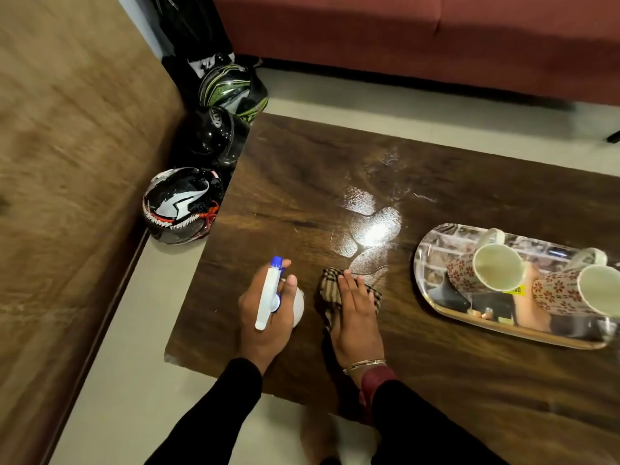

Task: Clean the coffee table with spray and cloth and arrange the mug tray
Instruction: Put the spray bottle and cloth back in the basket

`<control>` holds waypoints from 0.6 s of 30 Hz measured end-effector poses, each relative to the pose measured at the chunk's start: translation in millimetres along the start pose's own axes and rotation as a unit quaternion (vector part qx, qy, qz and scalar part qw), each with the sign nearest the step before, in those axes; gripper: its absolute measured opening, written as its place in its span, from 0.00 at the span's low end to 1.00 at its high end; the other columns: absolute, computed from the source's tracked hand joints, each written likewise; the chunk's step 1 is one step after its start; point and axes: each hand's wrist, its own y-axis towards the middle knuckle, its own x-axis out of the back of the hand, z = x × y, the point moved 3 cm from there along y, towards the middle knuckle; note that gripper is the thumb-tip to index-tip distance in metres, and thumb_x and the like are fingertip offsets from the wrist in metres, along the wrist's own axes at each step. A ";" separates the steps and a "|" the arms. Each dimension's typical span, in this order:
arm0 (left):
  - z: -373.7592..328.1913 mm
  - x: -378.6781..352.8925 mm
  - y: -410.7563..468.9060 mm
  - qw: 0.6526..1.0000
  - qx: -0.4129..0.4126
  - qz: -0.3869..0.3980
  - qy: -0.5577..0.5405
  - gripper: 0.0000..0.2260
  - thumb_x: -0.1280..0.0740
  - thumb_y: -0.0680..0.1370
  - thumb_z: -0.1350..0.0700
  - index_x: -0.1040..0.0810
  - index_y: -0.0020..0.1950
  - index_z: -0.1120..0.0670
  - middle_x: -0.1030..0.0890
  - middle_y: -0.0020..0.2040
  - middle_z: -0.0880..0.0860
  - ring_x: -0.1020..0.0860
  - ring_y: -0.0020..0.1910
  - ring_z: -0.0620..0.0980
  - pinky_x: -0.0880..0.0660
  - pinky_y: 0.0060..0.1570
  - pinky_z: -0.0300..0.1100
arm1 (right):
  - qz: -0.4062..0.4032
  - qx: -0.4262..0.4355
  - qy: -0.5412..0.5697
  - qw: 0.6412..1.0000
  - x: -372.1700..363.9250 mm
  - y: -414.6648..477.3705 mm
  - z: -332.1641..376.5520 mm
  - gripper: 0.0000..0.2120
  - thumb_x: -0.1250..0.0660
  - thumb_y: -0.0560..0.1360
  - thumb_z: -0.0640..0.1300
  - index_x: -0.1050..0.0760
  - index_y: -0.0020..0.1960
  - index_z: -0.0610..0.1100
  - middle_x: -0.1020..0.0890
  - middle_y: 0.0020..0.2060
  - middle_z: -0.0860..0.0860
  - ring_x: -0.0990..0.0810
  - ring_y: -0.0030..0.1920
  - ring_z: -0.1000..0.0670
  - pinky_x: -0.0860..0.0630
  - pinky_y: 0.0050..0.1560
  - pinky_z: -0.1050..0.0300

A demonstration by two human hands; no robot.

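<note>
My left hand [265,313] grips a white spray bottle [268,297] with a blue nozzle above the near left part of the dark wooden coffee table [302,182]. Right beside it, my right hand [355,317] lies flat on a checked brown cloth [330,286], pressing it to the tabletop. Wet streaks [372,226] shine on the wood just beyond the cloth. On the right, a shiny oval tray [432,297] carries two patterned mugs [483,270] [577,290], both lying on their sides with their mouths toward me.
Three motorcycle helmets [181,206] [211,135] [235,88] sit on the floor at the table's left end, against a brown wooden panel [67,162]. A red sofa [419,35] runs along the far side. Pale floor borders the table's near left corner.
</note>
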 end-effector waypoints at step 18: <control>-210.6 92.6 -31.1 0.997 -0.067 0.021 -0.015 0.16 0.22 0.71 0.66 0.22 0.55 0.54 0.23 0.40 0.39 0.22 0.42 0.37 0.34 0.49 0.14 | -0.051 -0.215 0.882 0.416 278.3 -51.4 75.0 0.34 0.34 0.76 0.64 0.24 0.71 0.38 0.22 0.68 0.37 0.18 0.61 0.35 0.18 0.54 0.38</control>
